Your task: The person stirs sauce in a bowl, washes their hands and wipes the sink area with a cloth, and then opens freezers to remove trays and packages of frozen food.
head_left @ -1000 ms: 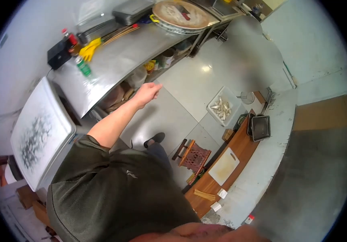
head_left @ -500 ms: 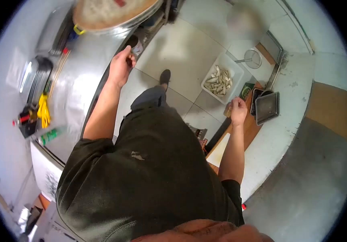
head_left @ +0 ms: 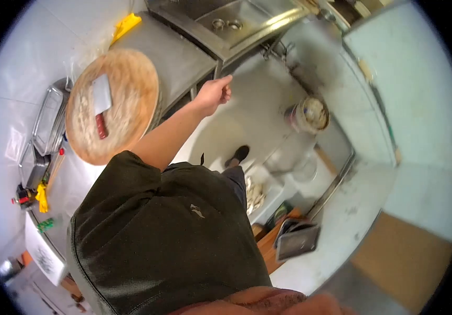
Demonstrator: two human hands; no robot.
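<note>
My left hand is held out over the floor, near the front edge of the metal counter. Its fingers are curled in, and nothing shows in them. To its left, a round wooden chopping board bears a cleaver with a red handle, lying flat and apart from the hand. My right hand is out of sight. A white tub of fish stands on the floor beside my leg, partly hidden by my body.
A sink unit is at the top, with a bucket on the floor by the wall. Stacked metal trays and yellow gloves are on the left. Dark trays lean at lower right; a strainer is blurred.
I have stepped forward and the view has turned, so the whole chopping board and cleaver show. My left hand is farther right in view. My right hand has dropped out of sight.
</note>
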